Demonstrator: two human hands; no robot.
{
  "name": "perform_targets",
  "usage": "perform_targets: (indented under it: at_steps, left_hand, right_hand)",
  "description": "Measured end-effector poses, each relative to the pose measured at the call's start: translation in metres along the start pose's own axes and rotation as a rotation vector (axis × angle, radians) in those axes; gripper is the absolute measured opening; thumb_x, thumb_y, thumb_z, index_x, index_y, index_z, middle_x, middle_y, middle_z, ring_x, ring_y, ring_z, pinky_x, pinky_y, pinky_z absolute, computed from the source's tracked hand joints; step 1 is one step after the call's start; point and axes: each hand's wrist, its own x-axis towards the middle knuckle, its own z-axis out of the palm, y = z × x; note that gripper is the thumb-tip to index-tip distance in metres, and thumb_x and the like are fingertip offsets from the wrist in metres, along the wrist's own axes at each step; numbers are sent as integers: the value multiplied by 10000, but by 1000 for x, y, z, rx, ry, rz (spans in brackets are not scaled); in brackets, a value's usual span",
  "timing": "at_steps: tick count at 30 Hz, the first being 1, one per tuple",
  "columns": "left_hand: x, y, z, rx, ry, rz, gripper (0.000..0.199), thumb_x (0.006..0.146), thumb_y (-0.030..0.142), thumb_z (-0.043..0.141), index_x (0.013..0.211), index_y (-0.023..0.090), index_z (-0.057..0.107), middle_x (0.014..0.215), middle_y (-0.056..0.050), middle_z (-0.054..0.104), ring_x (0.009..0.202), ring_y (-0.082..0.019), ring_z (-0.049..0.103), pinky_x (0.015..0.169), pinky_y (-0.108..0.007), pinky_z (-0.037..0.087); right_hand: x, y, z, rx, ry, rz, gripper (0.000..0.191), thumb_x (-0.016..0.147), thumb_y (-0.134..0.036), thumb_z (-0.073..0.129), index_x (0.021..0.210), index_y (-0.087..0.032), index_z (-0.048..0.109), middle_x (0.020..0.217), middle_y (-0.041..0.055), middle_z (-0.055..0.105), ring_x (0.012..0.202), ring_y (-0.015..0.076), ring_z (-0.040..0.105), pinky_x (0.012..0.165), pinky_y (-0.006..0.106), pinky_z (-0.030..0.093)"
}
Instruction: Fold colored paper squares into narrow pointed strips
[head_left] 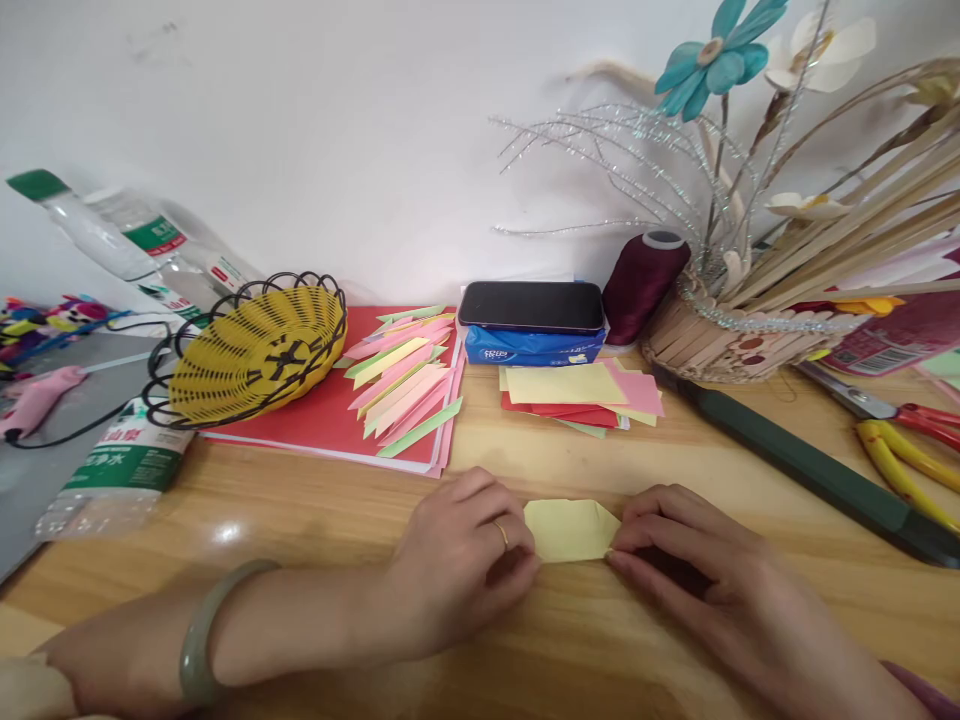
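Observation:
A small piece of yellow paper (570, 530) with folded corners lies flat between my two hands, low over the wooden table. My left hand (469, 555), with a ring on one finger, pinches its left end. At the opposite end, the fingertips and thumb of my right hand (686, 560) close on the paper's pointed right corner. The ends of the paper are hidden under my fingers. Just beyond is a stack of yellow, pink and red paper pieces (566, 385). Several folded paper strips (405, 380) lie in rows on red sheets (300, 430).
A yellow woven basket (255, 355) rests tilted at the left, near plastic bottles (127, 460) and a pink glue gun (45, 400). A phone (531, 305) lies on a blue tissue pack (532, 346) beside a thread spool (645, 285). A dark green tool (810, 470), scissors and a flower basket (750, 335) occupy the right.

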Motion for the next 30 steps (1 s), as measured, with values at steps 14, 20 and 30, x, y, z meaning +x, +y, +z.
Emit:
perform_targets:
  at_steps: [14, 20, 30]
  left_hand:
    - [1, 4, -3, -80, -172, -173, 71, 839, 149, 510, 777, 160, 542, 817, -30, 542, 798, -172, 441, 673, -303, 402]
    - [2, 8, 3, 47, -209, -197, 115, 850, 162, 466, 749, 157, 521, 792, -42, 520, 773, -196, 417, 667, -353, 416]
    - [7, 10, 11, 305, -172, -133, 164, 762, 92, 450, 650, 125, 567, 698, -71, 529, 703, -209, 425, 607, -368, 450]
  right_hand:
    - [4, -13, 3, -77, 69, 9, 164, 879, -205, 425, 726, -212, 484, 754, 28, 530, 705, 158, 542, 582, 276, 477]
    - [4, -13, 5, -127, 83, 24, 151, 861, -190, 433, 714, -214, 459, 747, 23, 507, 676, 149, 538, 579, 272, 481]
    - [4, -14, 5, -168, 35, 43, 160, 859, -159, 407, 709, -208, 430, 739, 21, 485, 675, 147, 521, 579, 282, 477]
